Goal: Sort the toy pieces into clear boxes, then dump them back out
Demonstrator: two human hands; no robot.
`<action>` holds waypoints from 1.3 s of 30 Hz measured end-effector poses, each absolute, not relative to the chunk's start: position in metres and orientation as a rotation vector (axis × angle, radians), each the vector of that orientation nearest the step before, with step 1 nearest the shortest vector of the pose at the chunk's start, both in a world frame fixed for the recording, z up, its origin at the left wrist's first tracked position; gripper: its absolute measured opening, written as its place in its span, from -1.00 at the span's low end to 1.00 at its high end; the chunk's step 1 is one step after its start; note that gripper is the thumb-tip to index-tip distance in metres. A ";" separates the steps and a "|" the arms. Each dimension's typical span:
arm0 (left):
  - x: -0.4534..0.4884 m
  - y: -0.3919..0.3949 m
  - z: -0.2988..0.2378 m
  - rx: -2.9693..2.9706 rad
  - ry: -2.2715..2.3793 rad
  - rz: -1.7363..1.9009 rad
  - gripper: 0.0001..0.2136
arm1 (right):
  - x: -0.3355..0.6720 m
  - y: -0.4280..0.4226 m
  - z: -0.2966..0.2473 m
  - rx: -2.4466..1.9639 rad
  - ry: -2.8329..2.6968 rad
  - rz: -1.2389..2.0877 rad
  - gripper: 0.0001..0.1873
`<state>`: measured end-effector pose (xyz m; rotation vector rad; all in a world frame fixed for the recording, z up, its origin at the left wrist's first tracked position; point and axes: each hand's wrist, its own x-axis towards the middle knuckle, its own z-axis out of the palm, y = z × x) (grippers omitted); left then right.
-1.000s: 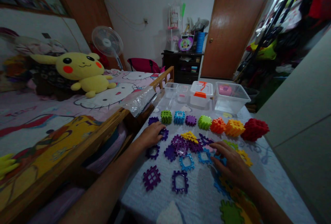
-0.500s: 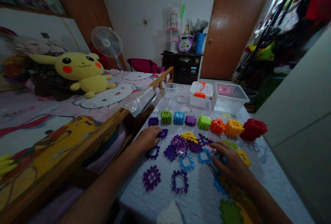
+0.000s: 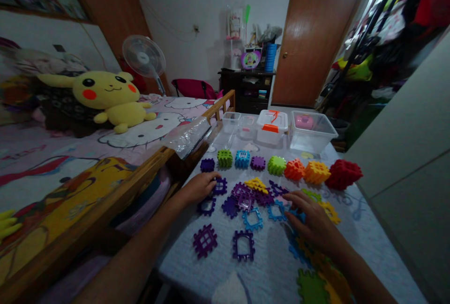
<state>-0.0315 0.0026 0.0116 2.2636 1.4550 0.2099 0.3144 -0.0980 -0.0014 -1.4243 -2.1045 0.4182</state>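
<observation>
One purple tile [image 3: 221,186] touches the fingertips of the left hand [image 3: 197,188].

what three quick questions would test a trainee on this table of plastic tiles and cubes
1. True or false: the left hand touches a yellow tile.
2. Which colour is the cube at the right end of the row of assembled cubes? A green, B red, C blue.
3. In one word: what colour is the open frame tile nearest the fingertips of the right hand?

Key
1. False: its fingers are at a purple tile.
2. B: the red cube.
3. Blue: the blue frame tile.
</observation>
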 end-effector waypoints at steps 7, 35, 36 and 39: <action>-0.039 -0.013 0.009 2.384 1.515 0.330 -0.66 | 0.314 -0.099 0.000 -1.430 -2.097 0.428 -0.70; -0.070 -0.046 0.014 2.339 1.488 0.116 -0.60 | 0.316 -0.097 -0.006 -1.420 -2.110 0.440 -0.68; -0.071 -0.047 0.013 2.358 1.507 0.138 -0.58 | 0.316 -0.097 -0.005 -1.417 -2.116 0.437 -0.68; -0.069 -0.048 0.011 2.390 1.516 0.172 -0.56 | 0.316 -0.097 -0.005 -1.415 -2.123 0.423 -0.68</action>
